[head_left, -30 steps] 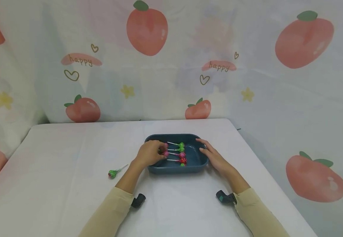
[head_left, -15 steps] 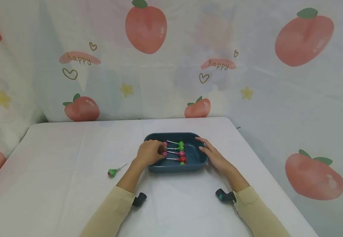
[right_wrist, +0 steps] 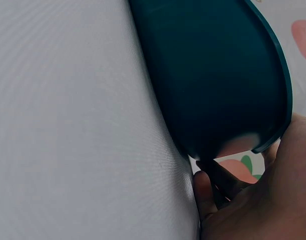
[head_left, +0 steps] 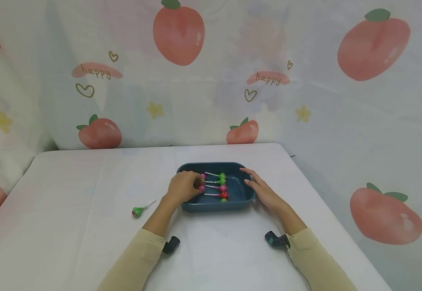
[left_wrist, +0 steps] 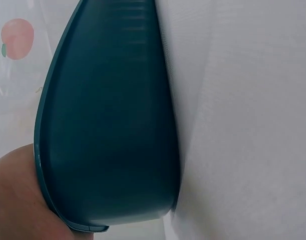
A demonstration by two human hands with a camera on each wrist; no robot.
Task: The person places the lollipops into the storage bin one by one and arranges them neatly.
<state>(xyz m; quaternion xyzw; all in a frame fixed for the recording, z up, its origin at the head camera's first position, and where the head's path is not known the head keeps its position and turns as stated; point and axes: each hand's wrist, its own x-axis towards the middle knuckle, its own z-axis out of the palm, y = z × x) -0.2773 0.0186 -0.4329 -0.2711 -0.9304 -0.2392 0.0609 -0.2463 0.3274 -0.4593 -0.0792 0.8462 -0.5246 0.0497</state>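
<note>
A dark teal tray (head_left: 218,207) stands on the white table, with several lollipops (head_left: 222,188) in red, pink and green wrappers laid in it. My left hand (head_left: 185,186) reaches over the tray's left end, thumb and fingers curled together at a pink lollipop (head_left: 201,188); the pinch itself is partly hidden. At the right end my right hand (head_left: 267,197) holds the tray's rim, some fingers over it and others low against the outer wall in the right wrist view. The left wrist view shows mostly the tray's outer side (left_wrist: 107,115); the left fingertips are hidden there.
One green lollipop (head_left: 138,211) lies on the table left of the tray, close to the left forearm. White cloth (head_left: 87,194) covers the table, and a backdrop (head_left: 211,93) printed with peaches rises behind it.
Both hands keep their places at the tray, and the lollipops lie as before. The head view has shifted slightly.
</note>
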